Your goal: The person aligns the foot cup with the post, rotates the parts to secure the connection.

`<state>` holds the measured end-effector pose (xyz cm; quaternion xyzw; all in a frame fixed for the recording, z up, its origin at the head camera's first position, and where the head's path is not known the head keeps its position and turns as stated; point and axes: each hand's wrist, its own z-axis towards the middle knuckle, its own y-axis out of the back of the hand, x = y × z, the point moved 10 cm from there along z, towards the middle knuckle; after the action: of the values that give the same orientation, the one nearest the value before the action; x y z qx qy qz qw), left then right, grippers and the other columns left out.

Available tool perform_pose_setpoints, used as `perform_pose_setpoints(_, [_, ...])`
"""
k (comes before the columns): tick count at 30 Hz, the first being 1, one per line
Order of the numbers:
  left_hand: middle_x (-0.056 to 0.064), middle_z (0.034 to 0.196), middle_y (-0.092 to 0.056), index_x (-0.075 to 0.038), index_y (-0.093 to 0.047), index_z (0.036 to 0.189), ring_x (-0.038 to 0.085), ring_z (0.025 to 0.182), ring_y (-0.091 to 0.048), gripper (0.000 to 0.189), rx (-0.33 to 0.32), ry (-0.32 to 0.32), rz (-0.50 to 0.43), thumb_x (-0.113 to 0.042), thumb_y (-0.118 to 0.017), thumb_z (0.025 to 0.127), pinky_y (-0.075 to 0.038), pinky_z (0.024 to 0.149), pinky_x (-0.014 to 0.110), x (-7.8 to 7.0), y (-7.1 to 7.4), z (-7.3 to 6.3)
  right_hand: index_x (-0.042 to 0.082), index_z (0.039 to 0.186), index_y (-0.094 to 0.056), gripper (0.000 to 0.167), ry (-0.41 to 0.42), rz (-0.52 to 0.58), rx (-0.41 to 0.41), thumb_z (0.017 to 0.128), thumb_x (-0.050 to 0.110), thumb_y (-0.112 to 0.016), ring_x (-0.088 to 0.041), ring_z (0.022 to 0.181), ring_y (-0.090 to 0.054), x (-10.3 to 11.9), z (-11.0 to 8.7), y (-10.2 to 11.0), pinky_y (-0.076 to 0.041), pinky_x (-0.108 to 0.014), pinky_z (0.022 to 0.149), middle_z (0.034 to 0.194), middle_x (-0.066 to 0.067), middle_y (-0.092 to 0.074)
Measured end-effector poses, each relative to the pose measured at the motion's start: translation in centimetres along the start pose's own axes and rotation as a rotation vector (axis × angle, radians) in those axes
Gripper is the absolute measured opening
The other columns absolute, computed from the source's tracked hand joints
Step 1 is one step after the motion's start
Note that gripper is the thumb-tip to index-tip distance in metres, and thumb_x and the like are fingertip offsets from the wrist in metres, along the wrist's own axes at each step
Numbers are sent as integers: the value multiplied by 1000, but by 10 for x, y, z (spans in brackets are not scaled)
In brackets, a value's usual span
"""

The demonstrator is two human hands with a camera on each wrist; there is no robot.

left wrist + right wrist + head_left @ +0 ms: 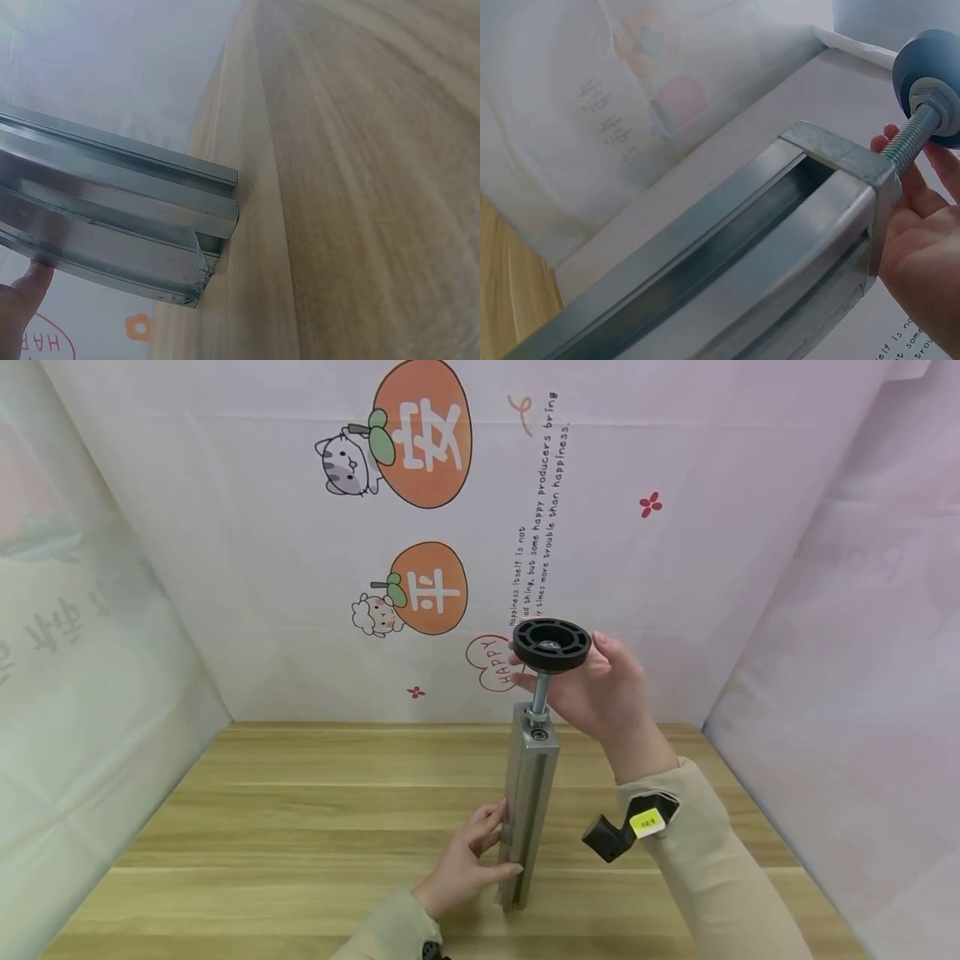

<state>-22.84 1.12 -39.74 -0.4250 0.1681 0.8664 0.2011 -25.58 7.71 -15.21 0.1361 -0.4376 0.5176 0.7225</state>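
Observation:
An aluminium profile [528,802] stands nearly upright, its lower end at the wood table in the left wrist view. My left hand [468,864] grips it low down, thumb in front and fingers at the far side. From the metal cap [840,150] on its upper end rises a threaded rod [540,692]. This rod carries the round black disc of a levelling foot [525,652]. Curved around that disc is my right hand [607,689], thumb at the right rim and fingertips showing past the left side. The disc hides part of those fingers.
The wood tabletop [300,827] extends around the profile. A white printed cloth [262,568] hangs behind, with more cloth on both sides. A black wrist camera [611,837] sits on the right sleeve, close to the profile.

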Motion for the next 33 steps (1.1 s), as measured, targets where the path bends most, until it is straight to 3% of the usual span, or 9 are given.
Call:
perform_pose_setpoints(8, [26,134,-37,-8,-21,148,3,127,-38,81,-1,2,-7,4,-67,83,-43,106,38,-2,-1,1,6,134,-45,48,22,183,82,91,28,-47,-22,118,-49,-1,5,-5,-40,-36,105,129,-11,-52])
perform_pose_setpoints(17, [26,134,-37,-9,-21,148,4,127,-39,82,4,-14,-5,4,-68,82,-44,106,36,-1,-2,1,4,136,-42,49,64,326,194,89,18,-41,-27,124,-43,4,9,-15,-34,-37,112,132,-17,-47])
perform_pose_setpoints(21, [22,135,-37,-8,-21,148,4,126,-40,82,0,23,-27,3,-68,82,-44,105,33,2,-1,0,5,134,-44,49,69,305,184,87,17,-43,-27,122,-44,5,10,-17,-35,-37,111,130,-17,-47])
perform_pose_setpoints(25, [24,134,-37,-7,-21,148,4,126,-40,81,-1,16,-17,2,-68,82,-45,105,34,1,-1,-1,7,133,-45,47,76,262,158,87,18,-46,-25,121,-43,6,9,-16,-36,-35,110,128,-16,-46])
perform_pose_setpoints(28, [25,134,-37,-7,-21,148,3,126,-40,80,0,-18,0,3,-67,83,-45,104,36,-2,-2,0,9,132,-45,46,98,193,121,88,19,-49,-24,119,-45,8,8,-13,-37,-33,109,128,-15,-46])
perform_pose_setpoints(33, [21,134,-38,-5,-21,147,3,125,-40,80,-4,-23,-12,5,-67,83,-45,104,37,-4,-2,0,13,130,-42,45,130,42,26,88,19,-55,-22,115,-49,11,5,-4,-39,-28,105,127,-13,-47])
